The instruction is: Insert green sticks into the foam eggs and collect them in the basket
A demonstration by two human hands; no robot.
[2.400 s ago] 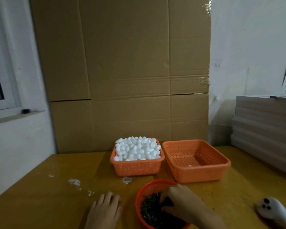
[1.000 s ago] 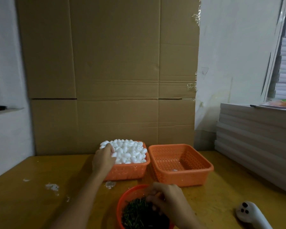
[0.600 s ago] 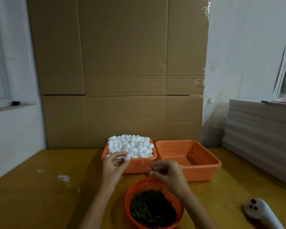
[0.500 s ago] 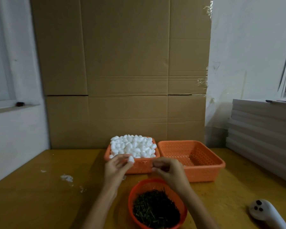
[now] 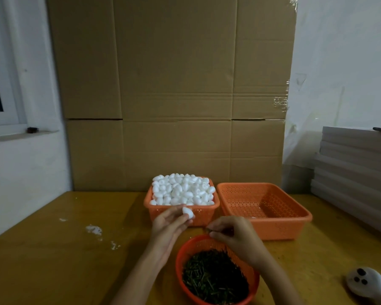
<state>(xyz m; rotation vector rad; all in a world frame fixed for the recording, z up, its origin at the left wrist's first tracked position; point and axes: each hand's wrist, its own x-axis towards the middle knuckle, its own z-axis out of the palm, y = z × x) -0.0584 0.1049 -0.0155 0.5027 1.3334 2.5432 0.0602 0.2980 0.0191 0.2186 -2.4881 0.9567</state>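
Note:
My left hand (image 5: 167, 225) pinches one white foam egg (image 5: 188, 212) at its fingertips, just in front of the orange basket heaped with foam eggs (image 5: 182, 191). My right hand (image 5: 234, 237) is held above the round orange bowl of green sticks (image 5: 215, 276), fingers curled with thumb and forefinger pinched together; a small stick tip (image 5: 207, 228) seems to show there. The two hands are a short gap apart. To the right stands a wider orange basket (image 5: 299, 219), nearly bare, with a small pale bit on its floor.
A white handheld device (image 5: 370, 282) lies at the table's right front. White foam crumbs (image 5: 94, 229) dot the table's left side. A cardboard sheet (image 5: 174, 95) stands behind the baskets, and stacked grey boards (image 5: 356, 170) line the right edge.
My left hand took an egg from the heaped basket and brought it toward me. My right hand lifted out of the stick bowl and now sits close to the egg.

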